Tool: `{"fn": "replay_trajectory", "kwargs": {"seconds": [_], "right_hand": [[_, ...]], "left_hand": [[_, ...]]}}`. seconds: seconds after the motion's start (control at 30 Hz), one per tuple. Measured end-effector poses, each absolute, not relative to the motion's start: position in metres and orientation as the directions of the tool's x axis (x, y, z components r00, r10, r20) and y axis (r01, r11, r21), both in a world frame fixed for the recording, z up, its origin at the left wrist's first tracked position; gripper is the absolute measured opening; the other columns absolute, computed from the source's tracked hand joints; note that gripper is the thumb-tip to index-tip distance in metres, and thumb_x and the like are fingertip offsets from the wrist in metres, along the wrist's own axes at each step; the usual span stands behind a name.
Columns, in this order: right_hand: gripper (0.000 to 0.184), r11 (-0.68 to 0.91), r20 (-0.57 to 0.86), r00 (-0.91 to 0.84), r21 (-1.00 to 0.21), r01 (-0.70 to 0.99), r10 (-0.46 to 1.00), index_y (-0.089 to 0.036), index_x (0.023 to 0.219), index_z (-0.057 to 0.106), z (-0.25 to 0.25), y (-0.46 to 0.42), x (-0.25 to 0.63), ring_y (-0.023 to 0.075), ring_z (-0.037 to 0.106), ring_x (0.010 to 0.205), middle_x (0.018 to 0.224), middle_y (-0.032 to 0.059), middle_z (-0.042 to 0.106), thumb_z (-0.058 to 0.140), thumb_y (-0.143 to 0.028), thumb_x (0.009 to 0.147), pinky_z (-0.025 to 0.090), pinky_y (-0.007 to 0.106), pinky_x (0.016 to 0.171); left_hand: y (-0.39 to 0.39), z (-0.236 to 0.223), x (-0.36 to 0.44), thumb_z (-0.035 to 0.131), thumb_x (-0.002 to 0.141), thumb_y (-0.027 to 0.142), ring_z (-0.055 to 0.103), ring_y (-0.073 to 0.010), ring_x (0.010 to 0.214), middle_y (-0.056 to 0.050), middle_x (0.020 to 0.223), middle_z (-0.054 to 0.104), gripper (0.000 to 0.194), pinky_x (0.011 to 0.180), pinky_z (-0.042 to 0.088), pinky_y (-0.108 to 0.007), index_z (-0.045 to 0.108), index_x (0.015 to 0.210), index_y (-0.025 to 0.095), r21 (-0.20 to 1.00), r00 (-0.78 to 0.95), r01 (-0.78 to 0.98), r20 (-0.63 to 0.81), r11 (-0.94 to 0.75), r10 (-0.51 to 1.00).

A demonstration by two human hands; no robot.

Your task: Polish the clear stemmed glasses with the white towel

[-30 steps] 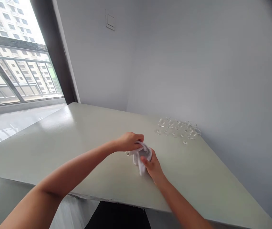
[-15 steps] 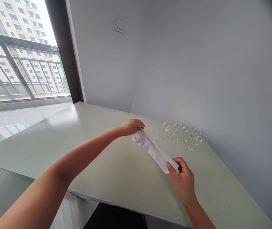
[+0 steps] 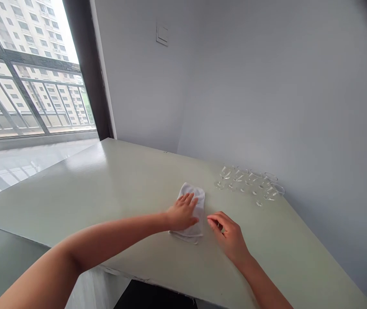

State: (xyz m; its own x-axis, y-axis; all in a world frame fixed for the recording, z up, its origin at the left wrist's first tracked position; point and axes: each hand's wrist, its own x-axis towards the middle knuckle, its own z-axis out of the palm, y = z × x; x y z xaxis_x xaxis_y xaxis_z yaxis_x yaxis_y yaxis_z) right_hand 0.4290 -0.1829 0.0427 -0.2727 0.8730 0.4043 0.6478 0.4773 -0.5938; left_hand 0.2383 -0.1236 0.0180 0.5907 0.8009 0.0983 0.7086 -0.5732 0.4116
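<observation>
The white cloth, which was stretched between both hands a moment ago, now lies folded on the table; the folding seems almost finished. Just right of the cloth, the right hand is loosely curled, apparently empty. The left hand rests spread on the cloth without gripping, hiding its middle. Beyond the cloth, to the right, stemmed glasses stand well apart from it.

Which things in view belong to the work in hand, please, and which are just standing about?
In hand:
- White cloth, spread on the table under the left hand; the right hand is beside it.

Apparently just about:
- Stemmed glasses, grouped near the wall, untouched.
- Wall switch.
</observation>
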Motion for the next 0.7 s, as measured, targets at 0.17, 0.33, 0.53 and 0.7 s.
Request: {"fn": "replay_trajectory", "kwargs": {"seconds": [0.17, 0.33, 0.53, 0.7], "right_hand": [[0.025, 0.35, 0.342, -0.144, -0.678, 0.646, 0.928, -0.021, 0.077, 0.059, 0.017, -0.164, 0.443, 0.0149, 0.052, 0.06, 0.071, 0.0022, 0.058, 0.043, -0.038, 0.085, 0.042, 0.025, 0.056], [0.029, 0.212, 0.228, -0.053, -0.76, 0.614, 0.972, -0.021, 0.078, 0.061, 0.004, -0.164, 0.447, 0.0161, 0.053, 0.058, 0.066, 0.0018, 0.06, 0.045, -0.045, 0.082, 0.044, 0.026, 0.055], [0.032, 0.084, 0.189, 0.103, -0.775, 0.626, 0.977, -0.023, 0.075, 0.063, -0.002, -0.154, 0.467, 0.0182, 0.056, 0.055, 0.068, 0.0029, 0.064, 0.05, -0.053, 0.075, 0.047, 0.028, 0.055], [0.04, -0.106, 0.089, 0.269, -0.769, 0.63, 0.959, -0.022, 0.08, 0.064, -0.003, -0.145, 0.485, 0.0191, 0.06, 0.061, 0.074, 0.0041, 0.067, 0.052, -0.059, 0.068, 0.049, 0.027, 0.057]], "left_hand": [[-0.117, -0.007, 0.251, 0.034, 0.076, 0.066, 0.007, -0.0339, 0.134, -0.021, 0.145, 0.016, 0.084, 0.107, 0.011, -0.049, 0.027, 0.136, 0.008, 0.357, 0.714, 0.63, 0.085, -0.69, 0.695], [-0.071, -0.01, 0.245, 0.031, 0.076, 0.069, 0.01, -0.0334, 0.134, -0.017, 0.145, 0.017, 0.082, 0.107, 0.013, -0.048, 0.028, 0.137, 0.013, 0.309, 0.793, 0.548, 0.107, -0.778, 0.6], [0.005, -0.018, 0.217, 0.033, 0.078, 0.066, 0.013, -0.0329, 0.133, -0.017, 0.145, 0.018, 0.076, 0.106, 0.013, -0.047, 0.032, 0.136, 0.016, 0.235, 0.725, 0.652, 0.087, -0.721, 0.683], [0.065, -0.018, 0.128, 0.031, 0.081, 0.061, 0.013, -0.0279, 0.134, -0.012, 0.146, 0.018, 0.069, 0.107, 0.012, -0.042, 0.029, 0.137, 0.02, 0.174, 0.449, 0.878, 0.029, -0.447, 0.893]]}}
